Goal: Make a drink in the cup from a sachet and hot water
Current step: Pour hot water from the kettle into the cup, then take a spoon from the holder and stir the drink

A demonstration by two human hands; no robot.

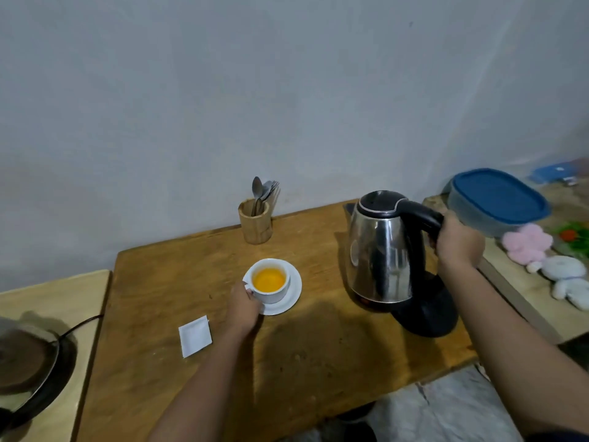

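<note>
Left hand [243,306] fingers closed on cup [271,283] handle, orange liquid inside; right hand [457,244] gripping kettle [381,250] handle, tilted above base [427,311]; sachet [195,335] beside.

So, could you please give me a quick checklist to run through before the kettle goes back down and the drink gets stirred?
1. Right hand grips the kettle handle: ok.
2. Kettle seated flat on its base: not ok, it is tilted and partly lifted.
3. Left hand steadies the cup at its handle side: ok.
4. Cup on the saucer, holding orange liquid: ok.
5. Sachet emptied: cannot tell.
6. Spoon for stirring available: ok, in the wooden holder.
</note>
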